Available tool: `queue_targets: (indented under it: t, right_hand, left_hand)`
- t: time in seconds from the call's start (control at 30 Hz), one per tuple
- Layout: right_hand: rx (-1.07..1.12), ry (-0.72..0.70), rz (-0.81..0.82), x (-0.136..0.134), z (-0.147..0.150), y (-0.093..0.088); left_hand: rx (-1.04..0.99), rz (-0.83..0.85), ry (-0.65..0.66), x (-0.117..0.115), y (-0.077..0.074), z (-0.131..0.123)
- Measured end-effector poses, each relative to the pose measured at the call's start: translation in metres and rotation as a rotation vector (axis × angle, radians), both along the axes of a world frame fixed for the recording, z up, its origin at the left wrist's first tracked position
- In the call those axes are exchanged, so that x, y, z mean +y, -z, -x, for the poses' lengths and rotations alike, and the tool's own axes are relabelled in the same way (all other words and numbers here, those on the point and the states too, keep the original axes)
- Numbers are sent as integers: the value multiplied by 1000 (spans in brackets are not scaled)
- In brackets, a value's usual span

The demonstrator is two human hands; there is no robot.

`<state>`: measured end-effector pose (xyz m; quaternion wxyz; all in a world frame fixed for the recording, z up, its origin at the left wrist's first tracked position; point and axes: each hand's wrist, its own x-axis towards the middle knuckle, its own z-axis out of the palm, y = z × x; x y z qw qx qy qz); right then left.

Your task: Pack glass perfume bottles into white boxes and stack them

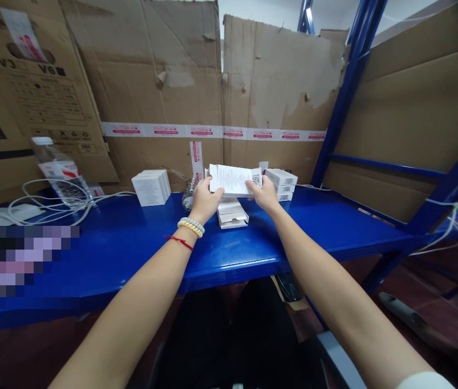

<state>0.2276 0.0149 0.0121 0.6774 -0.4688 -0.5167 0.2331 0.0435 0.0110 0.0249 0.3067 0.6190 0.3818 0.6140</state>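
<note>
Between my two hands, above the blue table [131,254], is a small white printed carton [234,180], its left end flap standing open. My left hand [207,199] grips the left end, thumb on the printed face. At the other end my right hand [266,193] holds it beside a barcode label. Under the held carton lies another white carton [232,220] with its near end open. To the right stand several stacked white cartons [286,186] with barcodes. A row of white cartons [151,187] stands upright to the left of my left hand.
A water bottle [64,173] and coiled white cable [46,208] are at the left. Something shiny and clear [188,195] sits behind my left wrist. Tall cardboard sheets [159,81] line the back, and a blue post [344,92] rises at the right.
</note>
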Motion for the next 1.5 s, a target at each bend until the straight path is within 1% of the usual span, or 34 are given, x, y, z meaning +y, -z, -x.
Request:
queue_targets:
  t: [0.07, 0.1, 0.17, 0.27, 0.43, 0.5, 0.57, 0.7, 0.8, 0.9, 1.07, 1.3, 1.5]
  right_hand:
    - [-31, 9, -6, 0, 0, 1]
    - [-41, 14, -10, 0, 1, 1]
    - [-41, 21, -19, -1, 1, 1]
    - [-28, 22, -25, -2, 1, 1]
    - [-21, 20, -23, 0, 1, 1]
    - [-8, 21, -22, 1, 1, 1]
    - [-7, 28, -22, 1, 1, 1]
    - [-47, 64, -23, -2, 2, 0]
    - [-78, 107, -26, -5, 2, -1]
    - [-109, 143, -29, -6, 2, -1]
    - [-150, 168, -48, -3, 0, 1]
    - [-134, 167, -40, -5, 1, 0]
    - [-162, 190, -72, 2, -3, 4]
  left_hand:
    - [103, -45, -112, -2, -2, 1]
    - [141, -58, -147, -3, -2, 1]
    - [154, -61, -156, -3, -2, 1]
    - [122, -70, -149, -2, -2, 1]
    - [65, -129, -133, -4, -2, 2]
    - [72, -147, -127, -6, -3, 2]
    - [116, -151, -139, -8, -4, 2]
    - [233, -133, -212, -11, -5, 2]
    - [322, -113, -266, -9, -5, 2]
    - [373, -111, -292, -7, -4, 2]
    - [384, -119, -291, -6, -4, 3]
    - [297, -87, -207, -3, -3, 5]
    - [263, -104, -202, -2, -2, 5]
